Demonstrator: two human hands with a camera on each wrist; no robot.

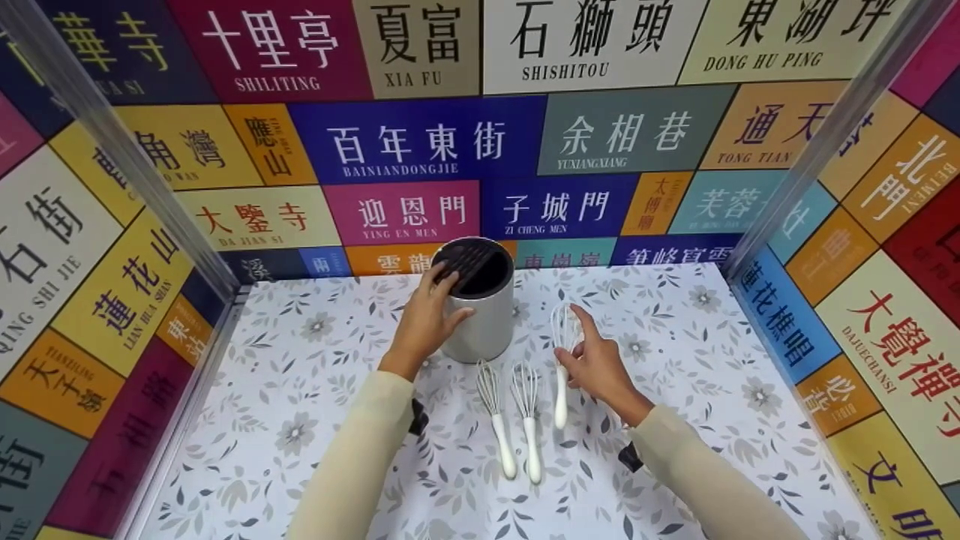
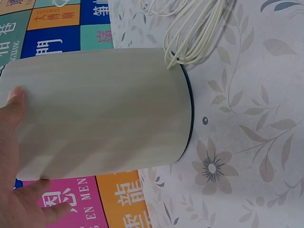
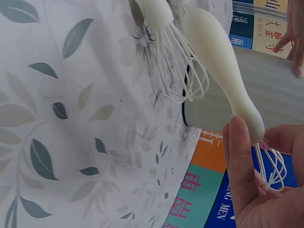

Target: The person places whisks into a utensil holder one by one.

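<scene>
Head view: a whisk in your right hand, a holder in your left hand

Your left hand was partly open round the pale holder at its 10 o'clock side, with the thumb against the outer wall and the fingers bent over the rim. The holder stood upright near the back of the table, its mouth facing up and dark inside.

Your right hand was nearly closed, at 4 o'clock from the holder. You pinched the whisk between thumb and fingers where the wires met the handle, while your index finger reached up along the wires. That whisk stood apart from the holder, its wires towards 12 o'clock and its white handle towards 6 o'clock, back at you.

Two more whisks lay side by side on the table below the holder. The first whisk lay near 6 o'clock, its wires close by the holder's base; you could not tell whether they touched it. The second whisk lay near 5 o'clock, just beside the first. Both handles pointed your way.

Behind the table, at 12 o'clock, rose a wall of coloured name panels.
</scene>
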